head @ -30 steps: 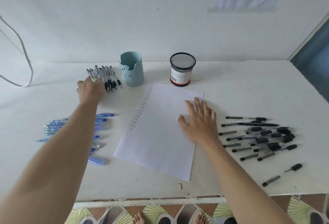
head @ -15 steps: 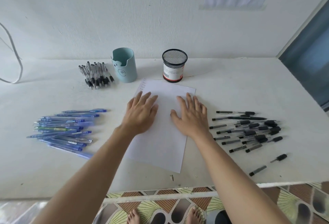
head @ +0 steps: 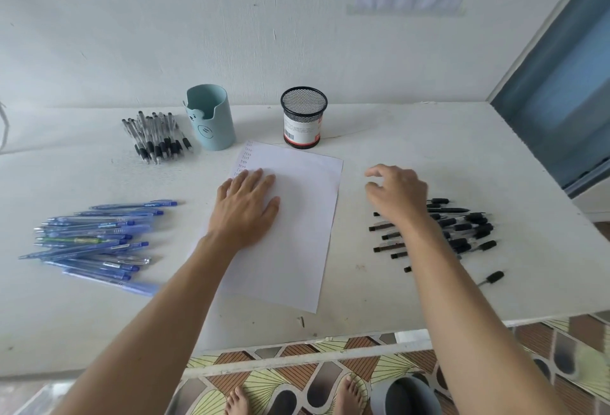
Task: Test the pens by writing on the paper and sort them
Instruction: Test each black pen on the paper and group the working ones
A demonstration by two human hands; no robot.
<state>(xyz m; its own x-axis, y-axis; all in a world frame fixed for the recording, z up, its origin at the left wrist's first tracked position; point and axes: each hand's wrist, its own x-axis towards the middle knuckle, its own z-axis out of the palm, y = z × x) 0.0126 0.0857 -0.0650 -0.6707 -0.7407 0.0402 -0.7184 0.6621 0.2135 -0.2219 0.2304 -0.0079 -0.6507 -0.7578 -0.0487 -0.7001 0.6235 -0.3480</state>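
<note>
White paper [head: 297, 216] lies a little askew in the middle of the tabletop [head: 412, 289]. The left hand [head: 246, 206] rests flat on its left half, fingers straight and only slightly spread, thumb out to the side. I take that as pinning the sheet so it won't slide under a pen tip. A short column of test scribbles [head: 245, 160] shows at the far left corner, just beyond the fingertips; most of the sheet is unmarked.

The right hand [head: 399, 193] hovers just off the sheet's right edge, its forearm crossing over the pile of black pens [head: 465, 226]. Its fingers are loosely curled and hold nothing that I can see. My guess is that it is about to choose one to test.

The pens sit in separate groups. Blue pens [head: 95, 239] are fanned out on the left, and clear pens with black grips [head: 153, 137] lie at the back beside a teal holder [head: 211, 121]. A mesh cup [head: 303, 117] stands just behind the sheet's far edge. Which cup takes which pens I can't tell.

A bare strip between the sheet and the black pile gives the hand a lane to carry a pen across. The sheet's near corner comes close to the tabletop's front edge. One loose black piece [head: 491, 277] lies apart near that edge, where a sweeping forearm could knock it off.
</note>
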